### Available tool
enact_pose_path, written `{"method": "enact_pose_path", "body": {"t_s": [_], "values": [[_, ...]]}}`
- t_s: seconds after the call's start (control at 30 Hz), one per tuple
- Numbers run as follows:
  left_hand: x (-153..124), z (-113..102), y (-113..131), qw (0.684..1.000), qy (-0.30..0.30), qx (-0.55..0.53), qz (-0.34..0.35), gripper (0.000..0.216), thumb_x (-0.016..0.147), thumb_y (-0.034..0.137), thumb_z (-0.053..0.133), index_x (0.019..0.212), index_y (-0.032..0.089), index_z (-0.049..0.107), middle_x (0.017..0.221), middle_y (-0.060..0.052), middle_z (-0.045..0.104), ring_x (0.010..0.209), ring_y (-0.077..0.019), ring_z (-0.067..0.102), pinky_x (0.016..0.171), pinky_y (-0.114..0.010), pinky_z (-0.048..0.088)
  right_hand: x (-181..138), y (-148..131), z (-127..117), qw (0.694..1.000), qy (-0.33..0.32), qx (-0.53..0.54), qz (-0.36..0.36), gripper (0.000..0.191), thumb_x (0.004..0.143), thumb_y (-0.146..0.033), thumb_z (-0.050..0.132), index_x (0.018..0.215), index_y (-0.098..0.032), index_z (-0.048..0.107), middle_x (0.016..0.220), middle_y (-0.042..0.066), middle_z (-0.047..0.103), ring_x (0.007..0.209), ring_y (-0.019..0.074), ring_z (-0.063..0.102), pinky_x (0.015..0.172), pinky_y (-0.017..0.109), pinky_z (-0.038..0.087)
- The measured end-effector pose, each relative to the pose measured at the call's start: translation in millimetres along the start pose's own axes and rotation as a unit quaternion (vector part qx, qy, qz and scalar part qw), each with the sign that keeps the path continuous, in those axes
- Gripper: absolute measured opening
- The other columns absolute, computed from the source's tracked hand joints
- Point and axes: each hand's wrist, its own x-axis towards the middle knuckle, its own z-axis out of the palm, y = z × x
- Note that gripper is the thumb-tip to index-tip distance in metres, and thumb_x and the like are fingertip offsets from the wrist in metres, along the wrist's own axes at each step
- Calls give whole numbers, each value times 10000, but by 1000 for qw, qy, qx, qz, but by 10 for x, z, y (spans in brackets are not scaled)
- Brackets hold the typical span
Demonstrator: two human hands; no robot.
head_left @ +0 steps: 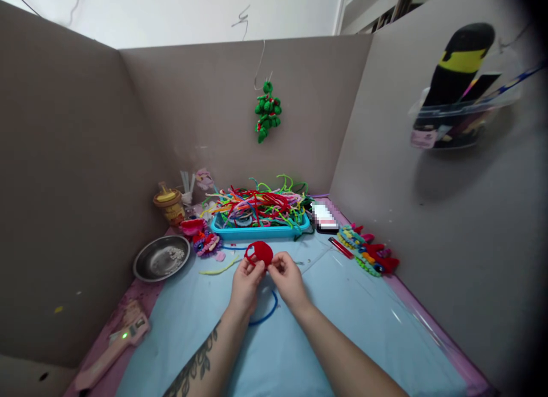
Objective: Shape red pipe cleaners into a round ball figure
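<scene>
Both my hands meet over the middle of the light blue mat [342, 317]. My left hand [246, 283] and my right hand [287, 277] pinch a red pipe-cleaner piece [259, 252], a fuzzy round shape with looped openings, held just above the mat. The fingers of both hands are closed on its lower edge. A blue pipe cleaner [266, 315] curves on the mat under my wrists. A yellow pipe cleaner [220, 267] lies to the left of my hands.
A blue tray [257, 232] heaped with coloured pipe cleaners stands behind my hands. A metal bowl [161, 258] and a pink glue gun [113, 343] lie at left, finished colourful pieces [368, 251] and a red lighter [341, 247] at right. Cardboard walls enclose the desk; a green ornament [267, 112] hangs at the back.
</scene>
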Motion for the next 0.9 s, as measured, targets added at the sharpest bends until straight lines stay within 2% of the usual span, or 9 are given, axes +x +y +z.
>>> {"method": "enact_pose_path", "body": {"t_s": [0.2,0.27,0.37,0.53,0.73,0.9], "values": [[52,-31,-5,998,45,-21,25,368,582,234,792,888,135,613,821,-53,706,744,-143,647,759,-265,467,-44,-13,11,996,6,-79,-42,24,754,-208,564,746,-191,549,707,-4,560,658,146,531,611,251,423],[64,-50,-5,996,64,-39,41,369,573,227,795,878,139,607,813,-42,703,728,-133,644,743,-257,466,-79,-80,7,990,10,-117,-72,77,780,-204,549,740,-188,614,737,17,574,698,158,547,635,261,429],[83,-83,-9,994,77,-49,57,365,577,224,793,879,145,602,824,-37,703,736,-126,643,745,-250,462,-123,-134,13,985,-8,-141,-99,170,814,-201,525,859,-200,689,813,45,614,746,168,572,670,274,445],[103,-102,-22,995,67,-54,54,342,608,230,780,884,150,596,839,-39,701,761,-125,641,775,-257,456,-135,-87,44,979,-26,-162,-118,234,815,-188,524,971,-219,694,913,64,647,866,191,589,785,304,451],[49,-53,8,998,32,-50,34,366,609,265,781,913,155,612,869,-52,699,796,-151,647,795,-281,456,-82,-60,41,987,14,-144,-69,88,768,-212,559,744,-191,641,752,26,609,705,169,553,662,275,429],[0,-7,34,999,3,-39,9,378,615,238,773,952,157,621,892,-48,709,809,-138,643,804,-258,446,-14,35,41,999,25,-39,28,110,711,-263,593,652,-177,559,617,-19,557,606,142,496,607,258,403]]}}
